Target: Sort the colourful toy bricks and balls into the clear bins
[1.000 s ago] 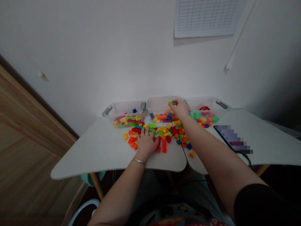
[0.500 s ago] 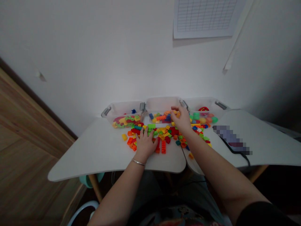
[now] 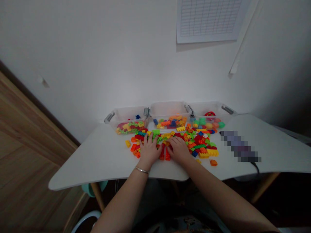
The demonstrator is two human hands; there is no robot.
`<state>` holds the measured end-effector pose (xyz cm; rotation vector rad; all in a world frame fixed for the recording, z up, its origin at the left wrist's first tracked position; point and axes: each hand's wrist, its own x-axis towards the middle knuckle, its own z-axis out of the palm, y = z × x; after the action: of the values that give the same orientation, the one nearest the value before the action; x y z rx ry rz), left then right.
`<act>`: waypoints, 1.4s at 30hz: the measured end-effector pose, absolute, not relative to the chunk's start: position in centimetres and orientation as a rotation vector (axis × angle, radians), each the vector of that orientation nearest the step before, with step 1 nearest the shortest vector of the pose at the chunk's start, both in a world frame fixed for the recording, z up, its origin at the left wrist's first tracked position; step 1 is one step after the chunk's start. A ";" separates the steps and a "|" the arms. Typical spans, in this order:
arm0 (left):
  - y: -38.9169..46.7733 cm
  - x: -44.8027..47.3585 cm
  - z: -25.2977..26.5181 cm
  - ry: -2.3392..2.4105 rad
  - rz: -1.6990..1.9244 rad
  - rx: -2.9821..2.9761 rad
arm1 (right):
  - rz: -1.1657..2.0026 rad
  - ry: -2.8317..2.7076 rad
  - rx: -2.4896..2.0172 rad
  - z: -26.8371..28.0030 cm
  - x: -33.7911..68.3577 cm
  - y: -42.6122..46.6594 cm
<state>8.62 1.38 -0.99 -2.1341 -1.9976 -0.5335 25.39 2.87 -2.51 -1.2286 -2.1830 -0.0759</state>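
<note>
A loose pile of colourful toy building bricks lies on the white table in front of me. My left hand, with a bangle at its wrist, rests palm down on the pile's left part with fingers spread; nothing shows in its grip. My right hand is low over the middle, fingers bent. Its fingertips are at a yellow-orange brick; whether they grip it I cannot tell. Between the hands lie a red brick and an orange-red brick. Part of the pile is hidden under both hands.
Three clear plastic bins stand against the wall: a left bin and a middle bin with bricks, and a right bin with coloured balls. A blurred-out phone-like object with a cable lies right. A printed grid sheet hangs above.
My right hand has moved from above the middle bin down and toward me to the centre of the pile. My left hand has stayed in place.
</note>
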 end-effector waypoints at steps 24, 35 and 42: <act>5.1 7.6 2.5 -1.959 -0.540 -2.149 | -0.017 -2.165 -1.224 -2.4 25.3 2.9; 5.5 7.2 2.1 -2.007 -0.496 -2.127 | -0.029 -2.164 -1.245 -2.2 25.2 2.8; 6.1 6.4 1.6 -1.994 -0.587 -2.129 | -0.025 -2.154 -1.240 -2.3 25.2 2.9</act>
<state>6.37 6.13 1.63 -2.1288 -1.9936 -0.5867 25.24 2.88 -2.32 -1.2398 -2.1538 -0.0251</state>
